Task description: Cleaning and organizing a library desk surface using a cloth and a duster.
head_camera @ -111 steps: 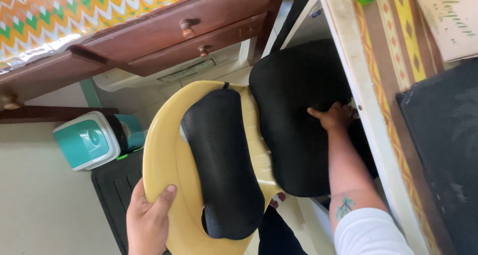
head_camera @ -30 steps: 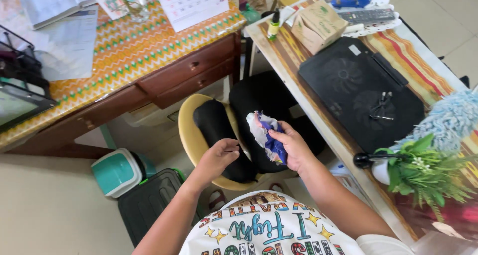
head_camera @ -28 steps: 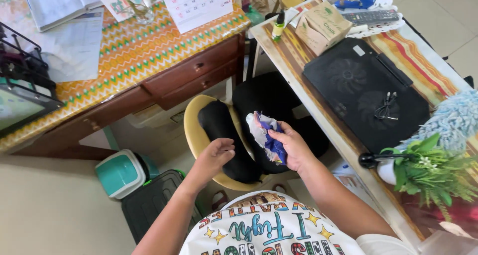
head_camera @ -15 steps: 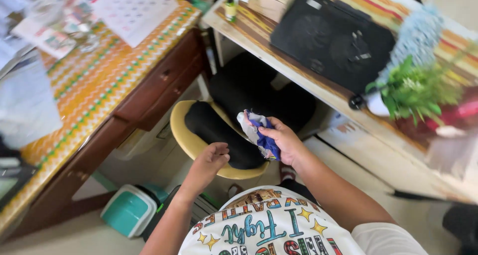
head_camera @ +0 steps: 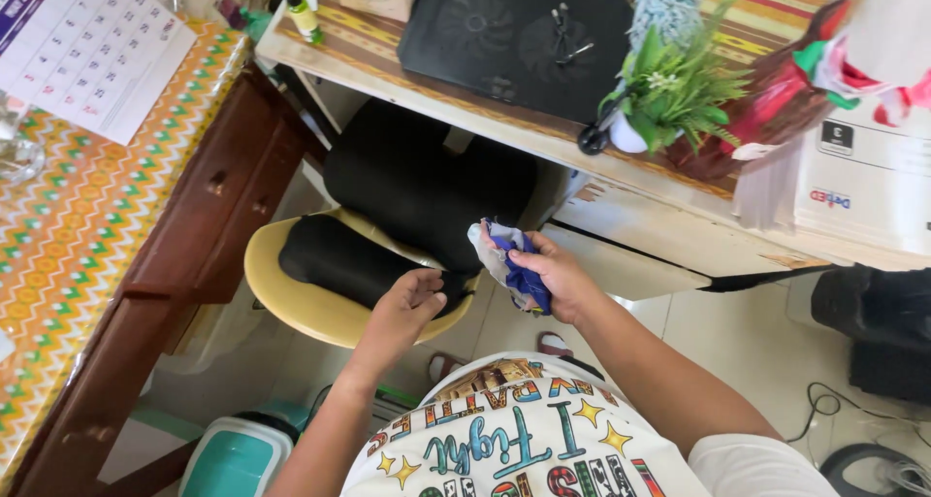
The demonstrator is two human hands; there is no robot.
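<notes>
Cloth (head_camera: 514,264) bunched in clenched right hand (head_camera: 553,279), held above near right edge of yellow chair (head_camera: 291,298) | left hand (head_camera: 407,308) open, fingers resting on black seat cushion (head_camera: 339,259) | progress: cloth off the surface, wiping judged not under way; back cushion (head_camera: 427,182) untouched.

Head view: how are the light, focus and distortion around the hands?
Head view: bright, even daylight; right hand gripping the blue-and-white cloth and left hand on the black seat cushion are sharp; white box at right is slightly overexposed; wide-angle tilt skews desk edges.
</notes>
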